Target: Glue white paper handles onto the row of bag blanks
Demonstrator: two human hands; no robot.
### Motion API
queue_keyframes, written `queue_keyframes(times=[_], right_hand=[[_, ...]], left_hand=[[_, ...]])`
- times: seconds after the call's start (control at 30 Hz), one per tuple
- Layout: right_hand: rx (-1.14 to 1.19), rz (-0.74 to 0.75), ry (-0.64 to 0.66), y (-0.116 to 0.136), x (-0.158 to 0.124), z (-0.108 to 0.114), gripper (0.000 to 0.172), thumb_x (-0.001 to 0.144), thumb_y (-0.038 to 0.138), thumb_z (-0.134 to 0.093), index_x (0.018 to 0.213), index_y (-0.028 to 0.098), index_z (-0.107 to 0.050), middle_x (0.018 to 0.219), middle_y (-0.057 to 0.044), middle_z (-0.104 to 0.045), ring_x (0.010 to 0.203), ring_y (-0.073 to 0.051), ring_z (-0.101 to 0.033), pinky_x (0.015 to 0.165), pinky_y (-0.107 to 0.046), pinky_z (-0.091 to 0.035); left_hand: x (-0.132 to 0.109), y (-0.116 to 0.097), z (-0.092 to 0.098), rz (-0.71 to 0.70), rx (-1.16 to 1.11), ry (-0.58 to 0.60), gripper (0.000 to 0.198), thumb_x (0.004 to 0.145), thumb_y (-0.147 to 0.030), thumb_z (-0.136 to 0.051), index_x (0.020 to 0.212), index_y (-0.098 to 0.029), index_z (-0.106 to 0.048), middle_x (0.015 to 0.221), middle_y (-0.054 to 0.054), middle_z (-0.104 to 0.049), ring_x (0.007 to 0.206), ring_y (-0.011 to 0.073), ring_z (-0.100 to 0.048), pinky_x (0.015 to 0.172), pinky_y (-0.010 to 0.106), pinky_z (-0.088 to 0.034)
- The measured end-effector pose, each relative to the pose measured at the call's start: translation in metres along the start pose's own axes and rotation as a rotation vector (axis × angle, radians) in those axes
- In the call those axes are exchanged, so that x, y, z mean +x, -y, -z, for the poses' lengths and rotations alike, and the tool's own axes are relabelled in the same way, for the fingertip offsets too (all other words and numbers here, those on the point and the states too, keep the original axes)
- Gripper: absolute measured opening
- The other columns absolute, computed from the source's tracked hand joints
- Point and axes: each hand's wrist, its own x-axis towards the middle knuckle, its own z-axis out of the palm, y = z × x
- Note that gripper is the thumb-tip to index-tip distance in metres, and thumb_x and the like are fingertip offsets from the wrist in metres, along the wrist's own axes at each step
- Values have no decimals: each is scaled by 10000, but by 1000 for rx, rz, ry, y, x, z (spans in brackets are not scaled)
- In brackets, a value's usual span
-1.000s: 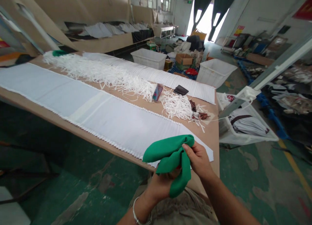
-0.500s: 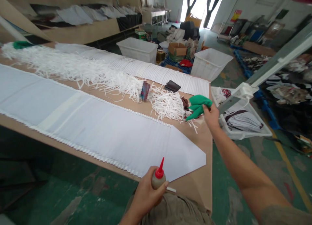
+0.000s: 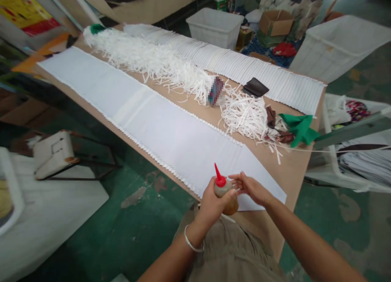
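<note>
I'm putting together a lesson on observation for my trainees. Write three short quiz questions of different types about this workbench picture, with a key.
1. Multiple choice: what is the left hand wrapped around?
A) a pair of scissors
B) a bottle
C) a paintbrush

2. True or false: the bottle's nozzle is blue.

3. Short answer: what green thing lies beside the brown scraps, near the right-hand edge of the table?

Key: 1. B. 2. False; it is red. 3. A cloth.

Soft light leaves the floor (image 3: pixel 149 227) dim, perhaps blurred.
</note>
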Motion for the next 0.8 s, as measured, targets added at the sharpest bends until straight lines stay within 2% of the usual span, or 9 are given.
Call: queue_keyframes(times=[0.1, 0.2, 0.3, 0.4, 0.5, 0.63, 0.73, 0.8], right_hand=[[205, -178, 103, -43, -21, -31, 704, 916, 758, -456, 1156, 145, -705, 947, -112, -761, 802, -207, -722, 671, -330, -573], [404, -250, 125, -71, -40, -55, 776, 903, 808, -390, 1142, 139, -703, 915, -126, -766, 756, -213, -724, 600, -315, -570], [529, -243, 64, -87, -48, -67, 702, 905, 775, -455, 1061, 144, -720, 817, -90, -759, 666, -181, -702, 571, -286, -557], [564, -229, -27, -97, -49, -74, 645, 888, 751, -523, 1030, 157, -728, 769, -66, -751, 590, -152, -666, 557, -265, -533], [516, -210, -85, -109, -52, -82, 654, 839, 783, -554, 950, 164, -734, 665, -40, -705, 505, -136, -600, 498, -248, -478], [520, -235, -99, -126, -60, -90, 696, 727, 859, -593, 780, 174, -705, 527, -9, -608, 420, -130, -518, 419, -242, -406], [607, -228, -160, -136, -67, -96, 615, 709, 782, -694, 781, 171, -713, 558, -10, -647, 426, -120, -541, 429, -229, -434], [658, -178, -228, -139, -72, -98, 521, 771, 684, -716, 880, 174, -740, 689, -28, -730, 510, -129, -618, 486, -229, -496]], left_hand=[[-4, 1, 0, -17, -52, 18, 492, 796, -449, -744, 1156, -169, -563, 1019, 58, -704, 906, 199, -667, 846, 308, -515], [-13, 2, 4, -23, -50, 33, 457, 807, -443, -743, 1124, -169, -561, 1010, 58, -699, 894, 192, -660, 828, 298, -510], [-23, 5, 8, -42, -26, 43, 441, 812, -442, -739, 1109, -169, -563, 969, 41, -680, 865, 181, -639, 807, 285, -503], [-33, 8, 13, -110, -32, 94, 424, 873, -449, -673, 1165, -165, -559, 1009, 44, -669, 921, 187, -630, 858, 297, -497], [-42, 13, 20, -172, -19, 176, 435, 909, -422, -634, 1250, -167, -546, 1110, 62, -670, 1010, 199, -626, 928, 317, -482], [-49, 24, 27, -180, 13, 241, 476, 870, -372, -682, 1285, -177, -554, 1216, 78, -660, 1104, 222, -616, 985, 331, -471], [-48, 36, 30, -158, 3, 290, 471, 876, -377, -682, 1286, -178, -564, 1225, 84, -668, 1104, 227, -628, 995, 346, -481], [-47, 46, 29, -158, -5, 331, 483, 890, -395, -673, 1307, -174, -567, 1245, 95, -671, 1125, 234, -632, 1018, 362, -482]])
